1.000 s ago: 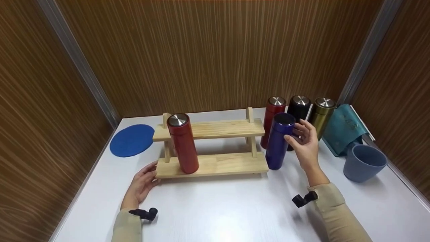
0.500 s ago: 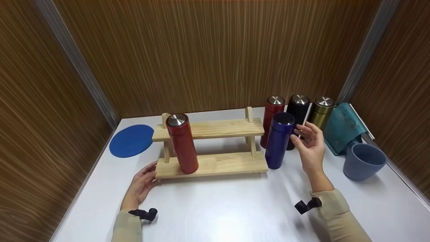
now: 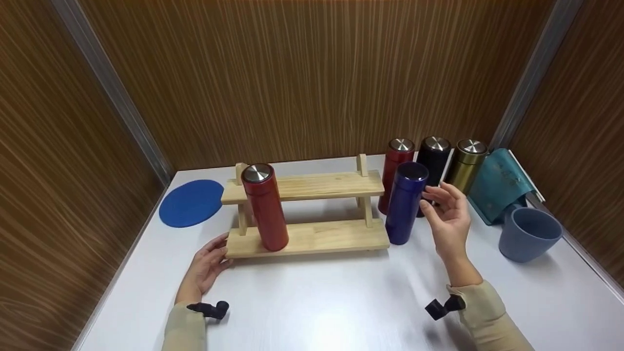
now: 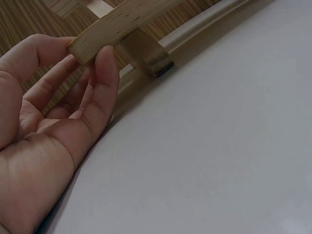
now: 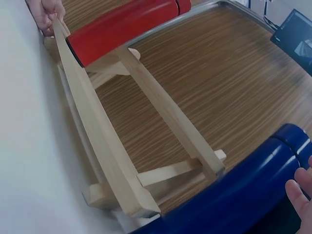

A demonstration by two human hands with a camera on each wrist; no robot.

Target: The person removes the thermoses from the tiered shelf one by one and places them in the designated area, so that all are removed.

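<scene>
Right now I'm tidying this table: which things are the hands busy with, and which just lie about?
In hand:
- wooden rack, its end held by the left hand
- blue flask, which the right hand reaches for
- red flask standing on the rack

Lying about:
- blue round mat
- second red flask, black flask, gold flask
- blue cup
- teal pouch

White table [image 3: 312, 302] bears wooden rack [image 3: 312, 237], flasks, blue mat [image 3: 191, 203], cup [image 3: 529, 234].

No legible text, label, brand, number or sign appears in any view; the flasks, the wooden rack [image 3: 312, 238] and the tabletop [image 3: 341, 302] bear none. The teal pouch [image 3: 498, 185] carries faint marks, too small to read.
</scene>
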